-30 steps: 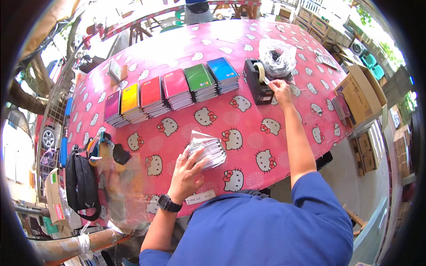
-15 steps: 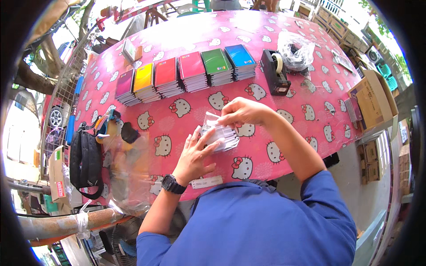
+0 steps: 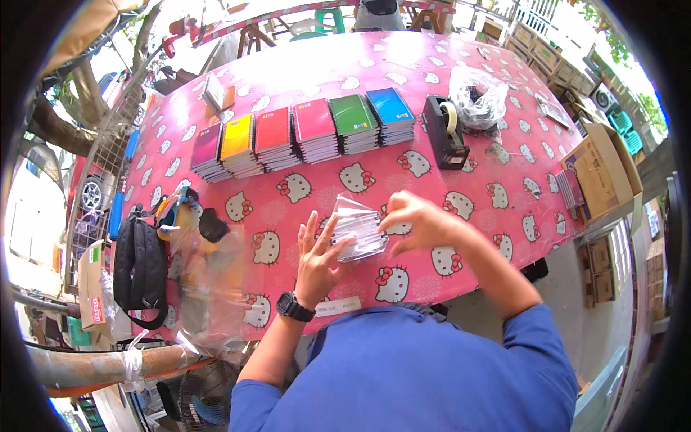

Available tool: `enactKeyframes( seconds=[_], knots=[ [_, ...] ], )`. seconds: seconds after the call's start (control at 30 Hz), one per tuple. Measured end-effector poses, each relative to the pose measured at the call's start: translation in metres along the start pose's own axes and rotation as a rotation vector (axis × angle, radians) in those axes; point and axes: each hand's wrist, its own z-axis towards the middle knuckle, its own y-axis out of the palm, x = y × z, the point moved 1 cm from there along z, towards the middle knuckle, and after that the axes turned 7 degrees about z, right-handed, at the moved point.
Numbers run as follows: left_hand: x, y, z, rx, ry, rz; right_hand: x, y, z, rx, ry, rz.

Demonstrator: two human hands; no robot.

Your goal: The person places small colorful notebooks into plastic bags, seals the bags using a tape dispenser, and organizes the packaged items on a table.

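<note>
A small stack wrapped in clear plastic (image 3: 358, 234) lies on the pink table in front of me, showing whitish layered edges. At its far end a loose flap of the plastic sticks up in a point. My left hand (image 3: 317, 263), fingers spread, rests against the stack's left side with the fingertips on the wrap. My right hand (image 3: 417, 219) hovers at the right side, thumb and fingers apart in a wide curve, holding nothing. Near my body lies a white printed strip (image 3: 338, 307).
Spiral notebooks in colour-sorted stacks (image 3: 314, 129) form a row beyond my hands. Right of them stand a black tape dispenser (image 3: 446, 133) and a clear plastic bag (image 3: 479, 97). A black backpack (image 3: 138, 266) is at left, a cardboard box (image 3: 604, 169) at right.
My right hand has let go of the plastic at the stack's far end and moved right, its fingers spreading. The flap now stands free. My left fingers have spread wider.
</note>
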Motion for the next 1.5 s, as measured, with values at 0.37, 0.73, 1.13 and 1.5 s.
enactKeyframes(
  seconds=[0.37, 0.73, 1.13, 1.5],
  knots=[
    [0.003, -0.002, 0.013, 0.109, -0.240, -0.307, 0.050, 0.055, 0.021, 0.286, 0.509, 0.680],
    [-0.010, 0.004, 0.011, 0.048, -0.031, -0.309, -0.005, 0.042, 0.005, 0.317, -0.073, -0.014],
    [-0.002, 0.008, 0.020, 0.227, -0.384, -0.453, -0.001, 0.067, 0.030, 0.442, 0.318, 0.030],
    [0.030, 0.012, -0.015, -0.010, -0.041, 0.237, 0.036, 0.039, 0.044, 0.140, 0.611, 0.440]
  ],
)
